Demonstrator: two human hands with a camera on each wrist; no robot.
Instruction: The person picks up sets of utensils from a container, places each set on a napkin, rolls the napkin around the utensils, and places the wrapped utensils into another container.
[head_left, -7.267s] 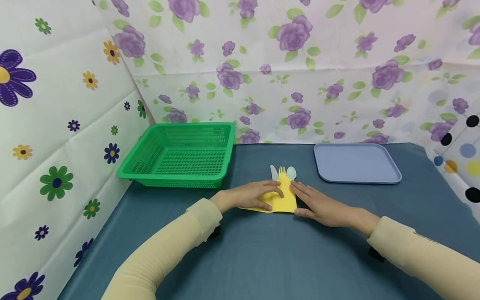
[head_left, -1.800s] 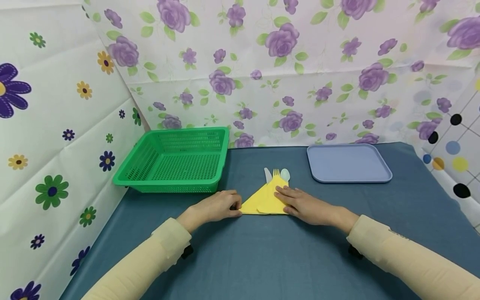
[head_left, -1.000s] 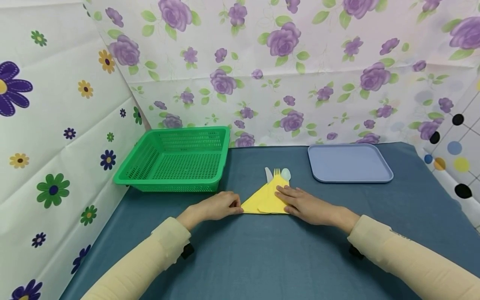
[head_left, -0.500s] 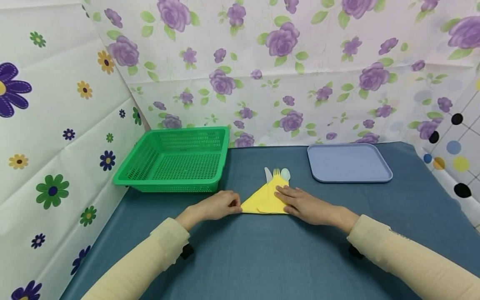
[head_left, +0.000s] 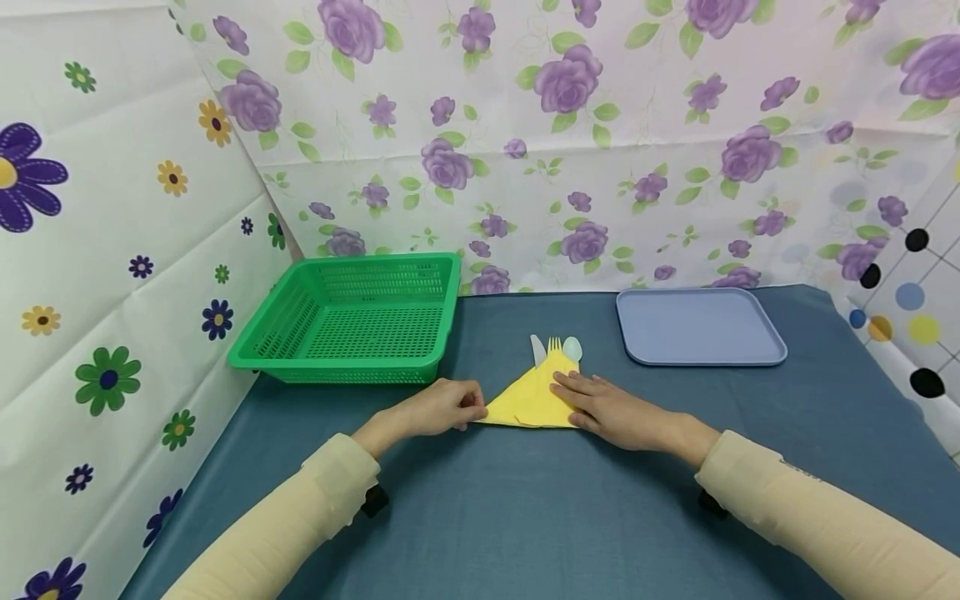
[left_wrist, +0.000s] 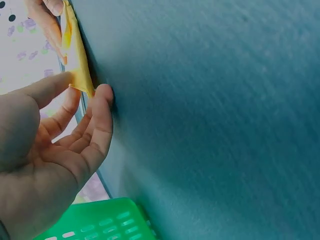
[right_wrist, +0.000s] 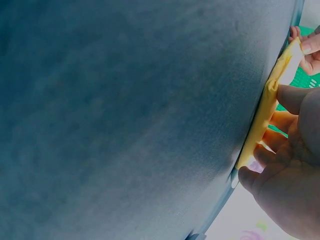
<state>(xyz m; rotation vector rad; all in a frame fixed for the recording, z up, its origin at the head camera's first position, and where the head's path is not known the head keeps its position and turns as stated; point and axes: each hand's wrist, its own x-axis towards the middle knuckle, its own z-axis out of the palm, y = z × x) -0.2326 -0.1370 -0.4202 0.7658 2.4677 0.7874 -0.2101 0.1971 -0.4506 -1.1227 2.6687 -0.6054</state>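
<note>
A yellow napkin lies folded on the blue tablecloth, with a pointed corner at its left. That corner is pinched between thumb and fingers of my left hand, slightly lifted in the left wrist view, where the napkin shows edge-on. My right hand presses on the napkin's right side with extended fingers. Out of the napkin's top stick a whitish knife, a yellow fork and a pale green spoon; their lower parts are hidden beneath the folds.
A green perforated basket stands at the back left. At the back right lies a blue-grey tray. Flowered sheets hang behind and on the left of the tablecloth.
The napkin's right part was folded over first; since then my left hand went to the left corner and now raises it a little. My right hand has shifted onto the napkin and stays there.
</note>
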